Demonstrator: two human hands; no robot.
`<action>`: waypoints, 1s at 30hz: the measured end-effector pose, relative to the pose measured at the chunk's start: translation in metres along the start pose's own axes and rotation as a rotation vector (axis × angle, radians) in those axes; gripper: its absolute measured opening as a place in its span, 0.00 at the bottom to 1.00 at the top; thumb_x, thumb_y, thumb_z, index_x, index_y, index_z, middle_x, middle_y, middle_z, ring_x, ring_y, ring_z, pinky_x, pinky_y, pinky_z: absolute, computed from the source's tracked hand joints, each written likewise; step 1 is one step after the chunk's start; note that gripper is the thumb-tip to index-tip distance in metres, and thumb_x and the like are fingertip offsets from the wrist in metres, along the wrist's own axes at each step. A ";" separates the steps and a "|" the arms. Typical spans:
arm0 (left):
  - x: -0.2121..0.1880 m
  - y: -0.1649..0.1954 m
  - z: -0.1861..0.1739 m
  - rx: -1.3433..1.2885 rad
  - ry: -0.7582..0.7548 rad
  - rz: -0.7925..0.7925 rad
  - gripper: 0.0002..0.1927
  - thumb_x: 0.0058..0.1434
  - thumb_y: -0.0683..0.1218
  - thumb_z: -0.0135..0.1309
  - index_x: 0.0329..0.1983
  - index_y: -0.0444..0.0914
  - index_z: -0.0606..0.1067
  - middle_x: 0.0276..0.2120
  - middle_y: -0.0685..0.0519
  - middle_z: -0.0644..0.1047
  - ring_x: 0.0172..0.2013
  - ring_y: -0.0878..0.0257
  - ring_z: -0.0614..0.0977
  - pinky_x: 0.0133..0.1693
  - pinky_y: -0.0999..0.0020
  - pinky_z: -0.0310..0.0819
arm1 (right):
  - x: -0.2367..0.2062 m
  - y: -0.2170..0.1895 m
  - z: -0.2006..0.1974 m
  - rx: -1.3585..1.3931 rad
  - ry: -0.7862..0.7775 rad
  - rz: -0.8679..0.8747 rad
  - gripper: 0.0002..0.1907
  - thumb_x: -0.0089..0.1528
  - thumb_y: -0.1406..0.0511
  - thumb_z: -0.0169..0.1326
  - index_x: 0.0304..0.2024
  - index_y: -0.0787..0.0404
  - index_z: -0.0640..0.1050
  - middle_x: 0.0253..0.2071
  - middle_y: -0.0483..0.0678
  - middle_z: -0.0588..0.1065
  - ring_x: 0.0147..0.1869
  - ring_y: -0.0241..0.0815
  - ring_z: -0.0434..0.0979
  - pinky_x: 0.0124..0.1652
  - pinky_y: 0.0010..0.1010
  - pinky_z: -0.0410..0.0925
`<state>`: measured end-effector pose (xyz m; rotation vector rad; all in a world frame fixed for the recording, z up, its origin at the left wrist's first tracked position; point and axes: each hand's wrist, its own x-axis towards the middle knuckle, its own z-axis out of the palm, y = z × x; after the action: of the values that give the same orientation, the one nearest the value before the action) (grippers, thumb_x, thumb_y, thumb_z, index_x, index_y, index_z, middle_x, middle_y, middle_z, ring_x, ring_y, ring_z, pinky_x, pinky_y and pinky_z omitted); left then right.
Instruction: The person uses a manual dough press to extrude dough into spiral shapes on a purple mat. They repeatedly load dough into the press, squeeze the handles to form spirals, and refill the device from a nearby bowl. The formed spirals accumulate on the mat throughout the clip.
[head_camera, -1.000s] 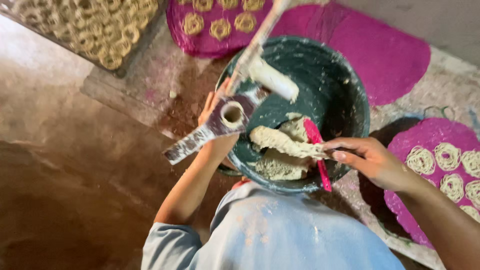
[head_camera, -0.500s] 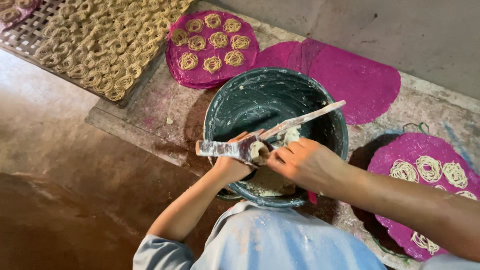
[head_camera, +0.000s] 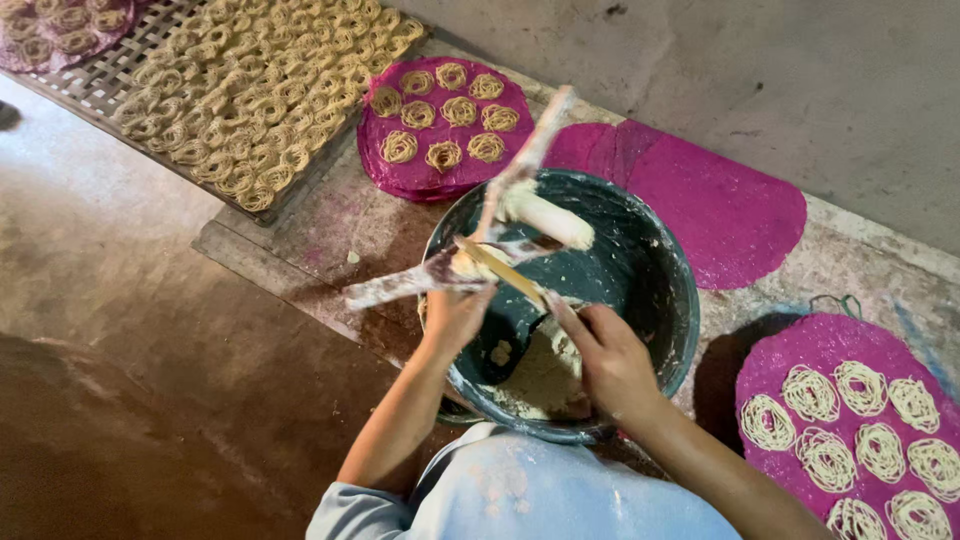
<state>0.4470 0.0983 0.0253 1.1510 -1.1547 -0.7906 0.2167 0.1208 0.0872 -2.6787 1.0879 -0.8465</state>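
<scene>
A dark green bowl (head_camera: 655, 300) with pale dough (head_camera: 535, 375) in its bottom sits in front of me. My left hand (head_camera: 452, 318) grips a dough-smeared metal press (head_camera: 470, 262) over the bowl's near-left rim; its long handle (head_camera: 528, 160) is swung up, with a dough-coated plunger (head_camera: 548, 220) sticking out over the bowl. My right hand (head_camera: 610, 360) holds a thin wooden stick (head_camera: 505, 273) whose tip touches the press's open cylinder.
Round pink mats lie around the bowl: one with dough coils at the back (head_camera: 440, 125), a bare one (head_camera: 715, 205) behind the bowl, one with coils at right (head_camera: 850, 430). A metal rack (head_camera: 90, 85) of many coils stands at far left. Brown floor lies left.
The press handle has swung up and open, showing the plunger. My right hand has drawn back toward me and now works the stick at the press cylinder.
</scene>
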 end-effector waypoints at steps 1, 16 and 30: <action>0.004 0.000 -0.006 -0.049 0.027 -0.010 0.18 0.61 0.33 0.56 0.55 0.34 0.74 0.46 0.51 0.79 0.46 0.64 0.81 0.47 0.71 0.77 | -0.006 0.004 -0.007 0.073 -0.029 0.070 0.35 0.56 0.78 0.50 0.67 0.57 0.72 0.37 0.54 0.75 0.37 0.50 0.79 0.37 0.37 0.74; 0.032 0.017 -0.020 1.015 0.094 0.361 0.31 0.50 0.46 0.63 0.60 0.38 0.72 0.68 0.34 0.64 0.48 0.44 0.75 0.47 0.53 0.77 | -0.013 0.020 0.012 0.563 -0.123 0.387 0.19 0.67 0.65 0.52 0.60 0.63 0.76 0.47 0.53 0.82 0.45 0.33 0.81 0.43 0.29 0.73; -0.014 0.011 -0.014 0.664 -0.399 0.305 0.39 0.51 0.52 0.65 0.68 0.46 0.70 0.59 0.45 0.76 0.56 0.45 0.78 0.55 0.54 0.76 | 0.083 -0.021 -0.089 -0.157 -0.779 0.033 0.13 0.64 0.57 0.46 0.40 0.53 0.81 0.32 0.54 0.79 0.36 0.60 0.80 0.36 0.52 0.70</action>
<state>0.4562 0.1182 0.0314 1.3307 -1.9707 -0.4073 0.2296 0.0876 0.2054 -2.6792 0.9973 0.3090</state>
